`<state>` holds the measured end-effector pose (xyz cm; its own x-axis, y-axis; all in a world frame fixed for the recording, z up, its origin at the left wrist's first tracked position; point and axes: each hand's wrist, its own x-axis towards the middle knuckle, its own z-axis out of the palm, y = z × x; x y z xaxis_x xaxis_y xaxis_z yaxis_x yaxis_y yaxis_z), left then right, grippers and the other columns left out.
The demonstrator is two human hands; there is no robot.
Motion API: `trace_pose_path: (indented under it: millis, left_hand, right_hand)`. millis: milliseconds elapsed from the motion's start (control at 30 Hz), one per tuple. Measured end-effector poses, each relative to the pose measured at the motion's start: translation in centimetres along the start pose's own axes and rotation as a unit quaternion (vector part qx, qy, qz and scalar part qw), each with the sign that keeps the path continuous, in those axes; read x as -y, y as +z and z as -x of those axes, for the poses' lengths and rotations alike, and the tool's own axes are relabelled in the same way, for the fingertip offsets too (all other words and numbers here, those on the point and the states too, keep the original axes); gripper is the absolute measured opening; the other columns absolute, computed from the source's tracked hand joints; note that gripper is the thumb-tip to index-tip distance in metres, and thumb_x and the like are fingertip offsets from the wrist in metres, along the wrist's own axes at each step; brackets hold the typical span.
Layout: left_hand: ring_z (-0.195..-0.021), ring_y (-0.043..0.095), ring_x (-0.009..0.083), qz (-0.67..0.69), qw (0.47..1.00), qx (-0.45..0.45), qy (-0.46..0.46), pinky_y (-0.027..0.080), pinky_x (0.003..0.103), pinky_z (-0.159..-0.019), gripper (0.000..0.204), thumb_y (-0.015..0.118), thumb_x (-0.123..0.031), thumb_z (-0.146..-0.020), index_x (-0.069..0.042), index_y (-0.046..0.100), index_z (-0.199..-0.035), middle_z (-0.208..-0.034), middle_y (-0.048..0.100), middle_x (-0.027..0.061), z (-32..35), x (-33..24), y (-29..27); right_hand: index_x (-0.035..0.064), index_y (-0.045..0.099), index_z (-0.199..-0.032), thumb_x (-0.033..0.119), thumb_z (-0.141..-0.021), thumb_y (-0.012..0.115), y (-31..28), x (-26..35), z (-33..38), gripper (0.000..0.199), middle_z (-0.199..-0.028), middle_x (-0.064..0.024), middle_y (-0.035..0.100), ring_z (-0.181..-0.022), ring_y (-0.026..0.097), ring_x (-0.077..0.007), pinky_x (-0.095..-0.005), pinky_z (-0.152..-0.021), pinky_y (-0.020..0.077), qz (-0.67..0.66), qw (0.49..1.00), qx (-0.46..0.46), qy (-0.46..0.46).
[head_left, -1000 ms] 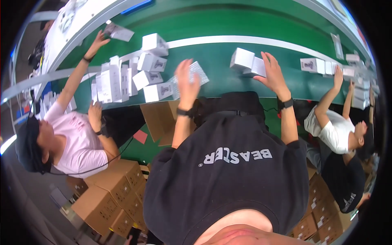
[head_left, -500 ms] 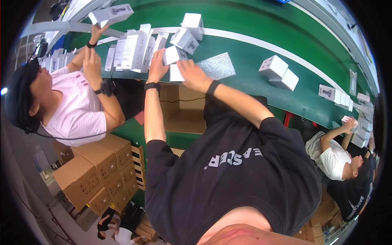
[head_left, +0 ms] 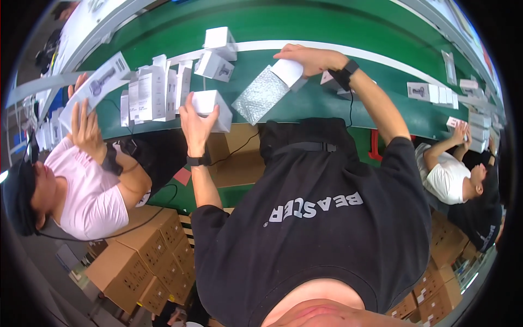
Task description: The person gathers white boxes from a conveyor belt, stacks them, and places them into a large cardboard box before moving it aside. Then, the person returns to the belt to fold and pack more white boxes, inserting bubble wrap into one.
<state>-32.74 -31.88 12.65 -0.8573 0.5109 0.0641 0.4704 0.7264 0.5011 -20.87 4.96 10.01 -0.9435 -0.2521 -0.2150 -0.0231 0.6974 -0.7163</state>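
My left hand (head_left: 196, 126) is closed around a white box (head_left: 208, 101) at the near edge of the green table, thumb and fingers on opposite sides. Farther right, my right hand (head_left: 316, 60) grips another white box (head_left: 287, 71) from above, its fingers bent over the top. This second box is just over the upper end of a silvery bubble-wrap piece (head_left: 260, 97) lying on the table. I cannot tell whether the two touch. Beyond my left hand, two white boxes, an upper box (head_left: 219, 41) and a lower box (head_left: 216, 66) with a device picture, sit together.
Upright white cartons (head_left: 152, 90) stand in a row on the left. Beside them a co-worker holds a long white box (head_left: 101, 84). More white boxes (head_left: 430, 94) line the table's right part, where another person works. An open cardboard box (head_left: 234, 163) sits below the table edge.
My right hand has moved right, carrying a white box away from the one in my left hand. The co-worker on the left has lowered the long box. The view has shifted.
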Motion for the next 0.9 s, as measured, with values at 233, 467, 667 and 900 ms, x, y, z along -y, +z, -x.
trace_pose_path:
  millis: [233, 467, 667, 900]
  left_hand:
    - [-0.094, 0.055, 0.0385, 0.067, 0.995, 0.016, 0.071, 0.048, 0.042, -0.085, 0.083, 0.082, -0.039, -0.071, -0.012, 0.049, -0.141, -0.099, 0.051, 0.0213, -3.6, -8.0, 8.0]
    - [-0.105, 0.054, 0.0406, 0.038, 0.990, 0.044, 0.126, 0.047, 0.041, -0.094, 0.088, 0.083, -0.041, -0.072, -0.011, 0.044, -0.146, -0.107, 0.051, 0.0244, -7.8, -13.8, 15.0]
    - [-0.112, 0.053, 0.0431, 0.066, 0.953, 0.172, 0.243, 0.047, 0.045, -0.097, 0.090, 0.090, -0.025, -0.063, -0.005, 0.046, -0.139, -0.115, 0.052, 0.0259, -10.7, -12.5, 17.2]
    - [-0.122, 0.050, 0.0381, 0.046, 0.928, 0.213, 0.302, 0.045, 0.042, -0.103, 0.093, 0.091, -0.022, -0.061, -0.003, 0.043, -0.138, -0.131, 0.048, 0.0212, -12.4, -12.1, 17.5]
  right_hand:
    - [0.0162, 0.053, -0.137, -0.007, -0.064, 0.071, -0.7, -5.4, 0.6, 0.079, -0.140, -0.0124, 0.045, -0.130, 0.045, -0.0349, -0.0385, -0.104, 0.0442, 0.270, 0.961, -0.051, 0.015]
    - [0.0151, 0.039, -0.148, -0.001, -0.063, 0.078, -0.3, -6.1, 3.1, 0.095, -0.145, -0.0150, 0.043, -0.135, 0.040, -0.0362, -0.0443, -0.105, 0.0430, 0.110, 0.977, -0.145, 0.113]
    - [0.0089, 0.028, -0.152, 0.017, -0.062, 0.086, 0.3, -6.5, 4.6, 0.108, -0.147, -0.0193, 0.040, -0.136, 0.039, -0.0363, -0.0432, -0.111, 0.0374, 0.085, 0.971, -0.164, 0.153]
    - [0.0062, 0.031, -0.150, 0.039, -0.069, 0.084, -0.5, -5.0, 14.3, 0.102, -0.148, -0.0216, 0.038, -0.136, 0.038, -0.0391, -0.0441, -0.111, 0.0365, 0.091, 0.929, -0.317, 0.166]
